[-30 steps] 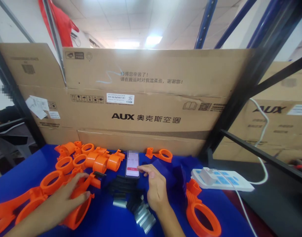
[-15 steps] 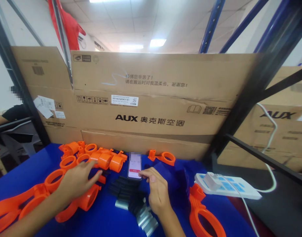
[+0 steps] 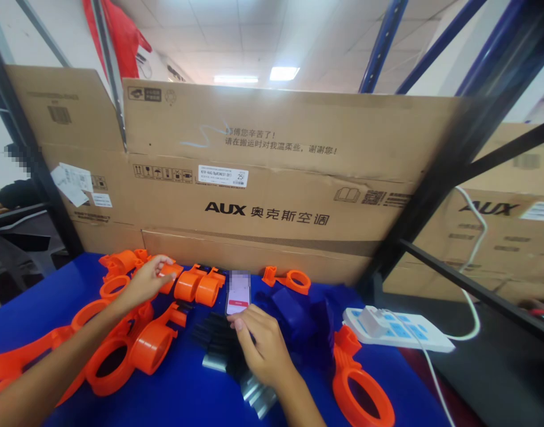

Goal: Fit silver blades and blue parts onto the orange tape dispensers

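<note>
Orange clamp (image 3: 168,274), left of the phone (image 3: 238,295): I see my left hand (image 3: 144,283) has advanced and grips it; right hand (image 3: 259,344), withdrawn from the phone, rests loosely curled and empty on black parts (image 3: 216,338).

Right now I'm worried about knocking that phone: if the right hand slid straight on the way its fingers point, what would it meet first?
Most likely the phone: the right hand points up-left, fingertips just short of its lower edge, though depth is unclear.
</note>
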